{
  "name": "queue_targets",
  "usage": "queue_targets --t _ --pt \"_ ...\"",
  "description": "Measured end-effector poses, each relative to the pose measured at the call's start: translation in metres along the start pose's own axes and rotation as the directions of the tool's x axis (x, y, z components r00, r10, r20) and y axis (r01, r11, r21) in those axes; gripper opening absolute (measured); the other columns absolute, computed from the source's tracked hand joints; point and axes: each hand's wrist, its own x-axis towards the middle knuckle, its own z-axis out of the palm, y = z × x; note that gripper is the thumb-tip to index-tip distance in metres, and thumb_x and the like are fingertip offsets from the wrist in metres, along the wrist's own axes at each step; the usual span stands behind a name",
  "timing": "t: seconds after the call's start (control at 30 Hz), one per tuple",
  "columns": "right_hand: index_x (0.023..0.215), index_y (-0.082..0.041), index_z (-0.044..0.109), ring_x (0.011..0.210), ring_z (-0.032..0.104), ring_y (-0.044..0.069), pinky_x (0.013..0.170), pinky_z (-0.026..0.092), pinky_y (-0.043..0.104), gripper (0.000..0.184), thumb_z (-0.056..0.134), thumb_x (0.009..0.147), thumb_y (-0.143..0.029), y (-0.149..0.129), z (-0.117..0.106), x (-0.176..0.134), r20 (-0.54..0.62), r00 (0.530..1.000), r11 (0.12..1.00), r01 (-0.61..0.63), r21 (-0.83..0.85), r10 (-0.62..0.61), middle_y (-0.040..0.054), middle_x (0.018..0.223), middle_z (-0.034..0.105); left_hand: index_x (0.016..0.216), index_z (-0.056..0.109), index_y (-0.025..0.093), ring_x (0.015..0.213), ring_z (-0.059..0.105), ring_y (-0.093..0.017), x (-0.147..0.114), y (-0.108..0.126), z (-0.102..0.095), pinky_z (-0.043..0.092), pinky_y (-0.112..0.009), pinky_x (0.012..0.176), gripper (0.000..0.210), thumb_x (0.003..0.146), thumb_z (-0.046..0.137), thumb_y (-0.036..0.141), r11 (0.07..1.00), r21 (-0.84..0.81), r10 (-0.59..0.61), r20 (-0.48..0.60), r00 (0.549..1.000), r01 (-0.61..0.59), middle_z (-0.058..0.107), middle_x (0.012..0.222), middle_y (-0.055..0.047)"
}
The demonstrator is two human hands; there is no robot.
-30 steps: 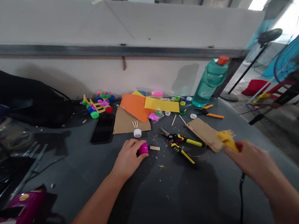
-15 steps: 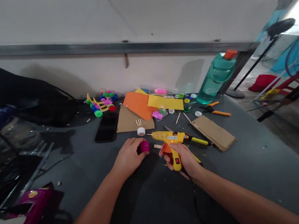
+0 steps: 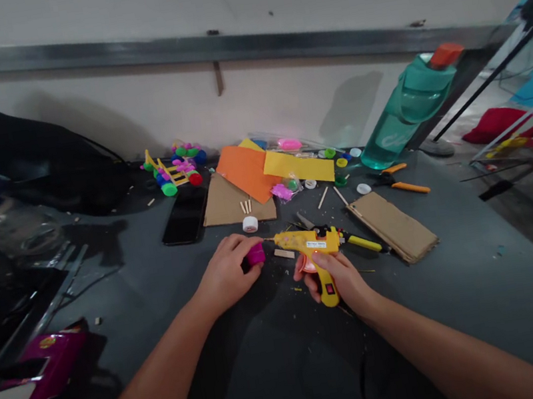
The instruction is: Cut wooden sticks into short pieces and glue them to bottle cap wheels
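My left hand (image 3: 230,269) is closed around a small magenta bottle cap (image 3: 255,255), held low over the dark table. In my right hand (image 3: 337,276) is a yellow hot glue gun (image 3: 301,241), gripped by its handle, with fingers at the orange trigger. Its nozzle points left and comes close to the cap and my left fingertips; whether it touches them I cannot tell. Just under the gun's barrel lies a short flat wooden piece (image 3: 284,253). A white bottle cap (image 3: 250,224) sits behind my left hand. Partly hidden behind the gun is a yellow-and-black handled cutting tool (image 3: 364,242).
Cardboard (image 3: 216,201) with orange paper (image 3: 247,172) and small sticks lies at the back, beside a black phone (image 3: 183,219). Folded cardboard (image 3: 395,226), orange-handled pliers (image 3: 409,188) and a green bottle (image 3: 400,117) stand right. A magenta tissue pack (image 3: 37,384) is left.
The view has tilted down and shifted slightly. The glue gun has turned a little, its nozzle now nearer the top of the magenta cap. Both hands keep their holds.
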Motion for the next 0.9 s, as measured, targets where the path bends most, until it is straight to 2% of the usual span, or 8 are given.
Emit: queue_targets --t 0.2,0.37,0.43,0.6,0.77,0.9 --pt "0.08 -0.015 0.062 0.042 0.046 0.008 0.038 0.04 0.021 0.033 0.051 0.078 -0.047 -0.0002 -0.0001 -0.0013 -0.005 1.0 0.999 0.007 -0.036 -0.007 0.004 0.069 0.062 0.117 0.048 0.023 0.099 0.051 -0.019 0.0002 0.0018 -0.0001 0.042 -0.032 0.089 0.047 0.072 0.056 0.012 0.995 -0.077 -0.065 -0.032 0.997 0.063 0.049 0.105 -0.005" --pt "0.08 -0.015 0.062 0.042 0.045 0.008 0.038 0.04 0.02 0.031 0.05 0.079 -0.044 -0.0007 0.0012 -0.0013 -0.002 1.0 1.0 0.019 -0.003 -0.019 0.0037 0.069 0.062 0.099 0.05 0.019 0.089 0.052 -0.019 0.0019 0.0004 0.002 0.044 -0.032 0.08 0.031 0.069 0.058 0.013 0.988 -0.082 -0.137 -0.09 0.986 0.13 0.054 0.093 -0.004" --pt "0.08 -0.015 0.062 0.042 0.045 0.008 0.038 0.04 0.02 0.032 0.05 0.079 -0.044 -0.0002 0.0012 -0.0012 0.002 1.0 1.0 0.017 -0.001 -0.017 0.004 0.069 0.062 0.097 0.05 0.019 0.09 0.052 -0.019 0.0021 0.0001 0.0019 0.044 -0.032 0.08 0.029 0.07 0.058 0.014 0.99 -0.079 -0.12 -0.087 0.989 0.113 0.054 0.094 -0.004" --pt "0.08 -0.013 0.062 0.042 0.046 0.008 0.037 0.04 0.019 0.034 0.051 0.079 -0.046 0.0018 -0.0006 -0.0009 -0.003 1.0 1.0 0.019 -0.024 -0.019 0.0047 0.069 0.063 0.108 0.052 0.021 0.099 0.05 -0.021 0.001 -0.0014 0.0012 0.042 -0.035 0.087 0.038 0.071 0.056 0.013 0.997 -0.061 -0.053 -0.063 0.997 0.049 0.051 0.102 -0.005" --pt "0.082 -0.014 0.061 0.042 0.047 0.008 0.038 0.04 0.02 0.033 0.049 0.08 -0.045 0.0036 -0.0027 -0.0006 -0.003 1.0 0.998 0.02 -0.053 -0.02 0.0048 0.07 0.063 0.106 0.054 0.021 0.098 0.048 -0.022 -0.0001 -0.0017 0.0002 0.041 -0.037 0.088 0.036 0.07 0.059 0.016 0.999 0.001 -0.05 -0.052 0.997 0.05 0.05 0.099 -0.006" --pt "0.082 -0.014 0.061 0.042 0.047 0.008 0.038 0.04 0.02 0.034 0.05 0.08 -0.046 0.0034 -0.0023 -0.0004 -0.004 1.0 0.998 0.017 -0.052 -0.017 0.005 0.07 0.063 0.103 0.053 0.02 0.1 0.049 -0.021 0.0001 -0.0008 -0.0001 0.041 -0.035 0.088 0.034 0.07 0.057 0.014 0.997 -0.042 -0.06 -0.034 0.998 0.059 0.05 0.104 -0.006"
